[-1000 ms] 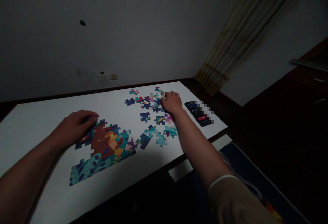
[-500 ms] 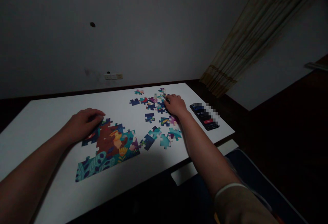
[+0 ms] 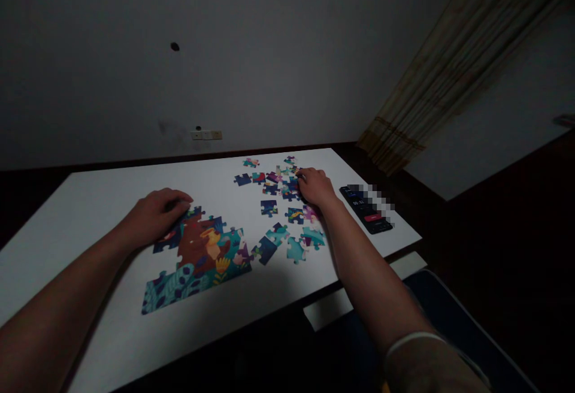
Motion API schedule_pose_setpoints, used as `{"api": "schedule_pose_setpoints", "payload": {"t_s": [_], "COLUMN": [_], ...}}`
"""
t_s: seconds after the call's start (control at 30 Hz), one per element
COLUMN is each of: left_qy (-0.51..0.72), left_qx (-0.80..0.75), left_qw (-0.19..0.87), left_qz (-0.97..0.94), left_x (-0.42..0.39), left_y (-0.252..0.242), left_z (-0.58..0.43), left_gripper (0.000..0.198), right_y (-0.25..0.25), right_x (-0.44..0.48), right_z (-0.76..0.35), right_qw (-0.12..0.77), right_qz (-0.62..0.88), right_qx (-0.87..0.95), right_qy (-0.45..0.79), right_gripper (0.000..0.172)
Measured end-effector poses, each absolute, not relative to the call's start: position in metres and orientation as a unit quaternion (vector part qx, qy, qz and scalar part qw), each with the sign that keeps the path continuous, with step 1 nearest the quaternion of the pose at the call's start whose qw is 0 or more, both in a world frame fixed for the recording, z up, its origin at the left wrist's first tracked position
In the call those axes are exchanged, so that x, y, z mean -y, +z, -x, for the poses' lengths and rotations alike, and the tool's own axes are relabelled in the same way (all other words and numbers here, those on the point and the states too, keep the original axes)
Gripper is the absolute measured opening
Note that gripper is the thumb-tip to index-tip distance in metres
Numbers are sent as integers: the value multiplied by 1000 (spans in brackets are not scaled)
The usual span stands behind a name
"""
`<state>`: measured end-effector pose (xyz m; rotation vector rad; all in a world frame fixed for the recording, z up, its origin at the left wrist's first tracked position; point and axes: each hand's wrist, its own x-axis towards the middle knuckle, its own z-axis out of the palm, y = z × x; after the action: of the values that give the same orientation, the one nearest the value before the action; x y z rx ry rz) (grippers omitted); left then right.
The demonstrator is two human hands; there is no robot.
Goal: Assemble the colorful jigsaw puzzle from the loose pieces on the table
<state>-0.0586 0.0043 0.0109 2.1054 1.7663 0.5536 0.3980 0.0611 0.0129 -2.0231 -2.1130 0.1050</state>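
A partly joined jigsaw puzzle [image 3: 197, 255] lies on the white table, showing a brown tree trunk, an orange animal and teal leaves. At its upper left edge rests my left hand [image 3: 155, 216], thumb and forefinger drawn together at the tips; whatever may be between them is hidden. My right hand [image 3: 317, 186] is at the far right of the loose puzzle pieces [image 3: 271, 188], its fingers curled down onto a piece [image 3: 299, 171] mostly covered by them. Nearer to me are a dark blue piece [image 3: 265, 251] and several teal pieces [image 3: 296, 250].
A phone [image 3: 366, 208] with a lit timer screen lies right of my right forearm. The white table [image 3: 103, 201] ends at a wall with a socket strip [image 3: 206, 135]. A curtain [image 3: 422, 75] hangs at the right, and a dark blue seat [image 3: 453, 315] stands below the table edge.
The whole view has shifted slightly, so the table and puzzle appear a little further right. Both hands stay at nearly the same places on the pieces.
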Motion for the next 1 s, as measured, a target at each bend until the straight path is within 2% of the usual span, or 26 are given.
{"api": "schedule_pose_setpoints", "payload": {"t_s": [0.33, 1.0], "left_qy": [204, 198], "left_qx": [-626, -618], "left_qw": [175, 173], "left_qz": [-732, -741], "left_x": [-6, -5], "left_y": [8, 10], "left_z": [60, 59], "left_gripper": [53, 57], "right_y": [18, 16], "right_x": [-58, -62], "right_z": [-399, -412], "right_qw": [114, 124], "right_qz": [740, 735], "right_qx": [663, 665], "right_qy": [15, 47], "right_gripper": [53, 57]}}
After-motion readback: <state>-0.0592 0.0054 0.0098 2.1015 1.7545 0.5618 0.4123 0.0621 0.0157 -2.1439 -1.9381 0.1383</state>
